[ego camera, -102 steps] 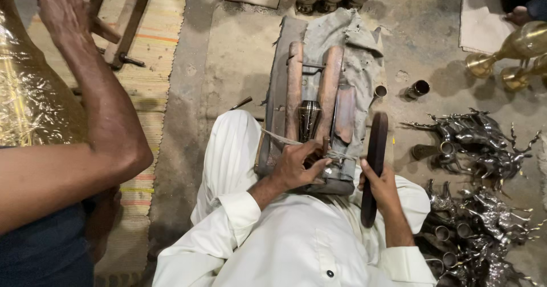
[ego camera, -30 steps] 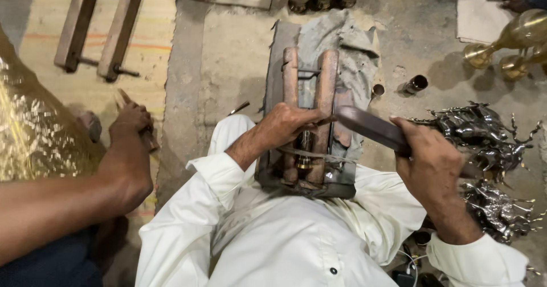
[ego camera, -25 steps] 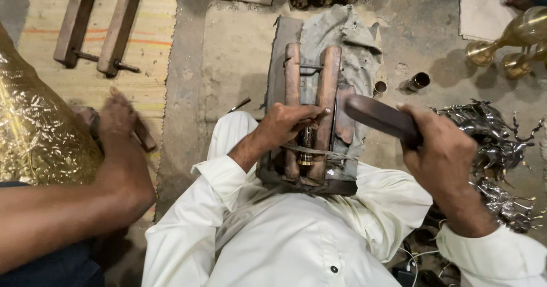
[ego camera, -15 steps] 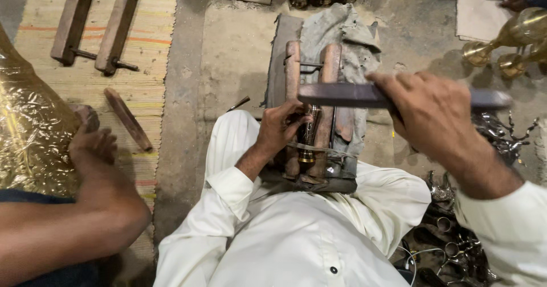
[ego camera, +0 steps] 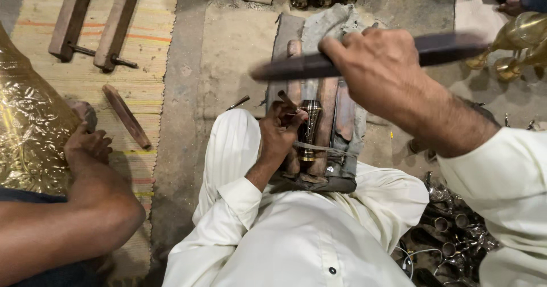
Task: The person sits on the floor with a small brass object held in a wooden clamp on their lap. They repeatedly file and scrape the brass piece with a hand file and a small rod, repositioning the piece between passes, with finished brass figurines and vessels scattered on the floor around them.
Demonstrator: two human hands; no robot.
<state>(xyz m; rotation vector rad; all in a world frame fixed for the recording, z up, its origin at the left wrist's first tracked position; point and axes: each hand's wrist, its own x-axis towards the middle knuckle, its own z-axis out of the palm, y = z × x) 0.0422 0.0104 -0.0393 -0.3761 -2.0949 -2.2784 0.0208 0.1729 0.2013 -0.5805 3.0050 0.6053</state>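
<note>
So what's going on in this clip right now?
A person in white sits on the floor at a wooden clamp block. The left hand presses a thin tool against a small engraved metal piece held in it; the right hand holds a dark flat bar raised above. A co-worker's hand rests on gold sheet.

The right hand (ego camera: pixel 380 64) has lifted the dark flat mallet (ego camera: pixel 364 59) from beside the wooden clamp block (ego camera: pixel 319 121) to high above it, now horizontal. At left, a co-worker's hand (ego camera: pixel 85 144) has dropped onto the embossed golden sheet (ego camera: pixel 28 133).
</note>
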